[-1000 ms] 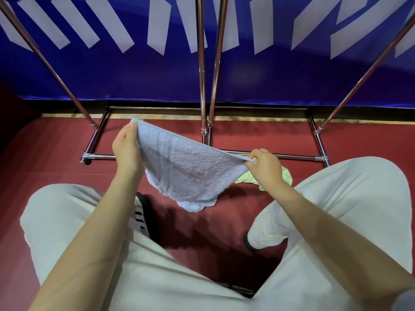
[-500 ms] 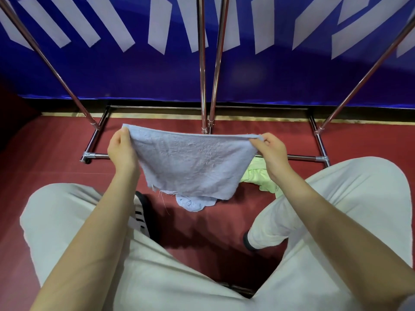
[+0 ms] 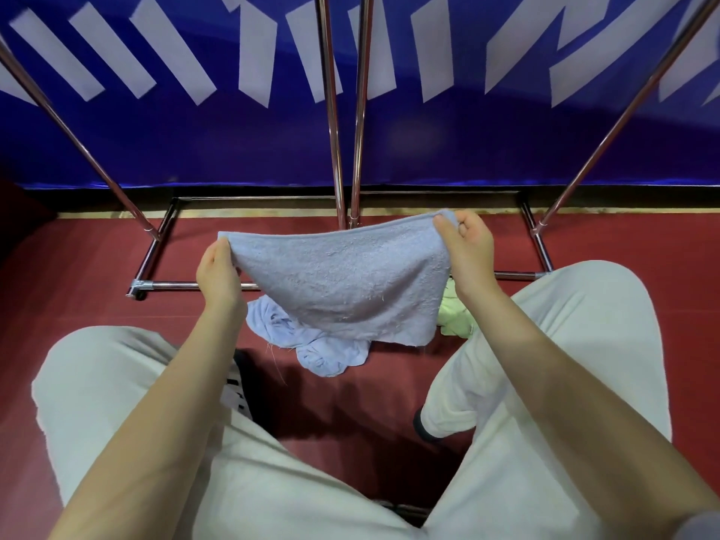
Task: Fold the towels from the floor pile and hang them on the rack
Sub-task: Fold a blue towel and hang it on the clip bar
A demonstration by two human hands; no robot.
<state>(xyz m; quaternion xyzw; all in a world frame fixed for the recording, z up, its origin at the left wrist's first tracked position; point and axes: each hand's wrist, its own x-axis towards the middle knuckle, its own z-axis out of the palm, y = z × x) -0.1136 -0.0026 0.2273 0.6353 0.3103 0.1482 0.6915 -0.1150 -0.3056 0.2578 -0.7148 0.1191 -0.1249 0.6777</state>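
Hands grip one towel (image 3: pixel 343 282): left hand (image 3: pixel 218 272) pinches its left corner, right hand (image 3: pixel 465 247) its right corner, slightly farther. Its top edge runs left to right, taut, with the rack (image 3: pixel 343 111) bars just beyond; more towels (image 3: pixel 307 344) lie on the floor beneath.

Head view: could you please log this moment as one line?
left hand: pinches towel corner | right hand: pinches other corner | towel: spread, unfolded

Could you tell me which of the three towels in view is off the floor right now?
The spread blue towel, pinched at its top corners by the left hand and right hand. The crumpled blue towel and green towel lie on the floor.
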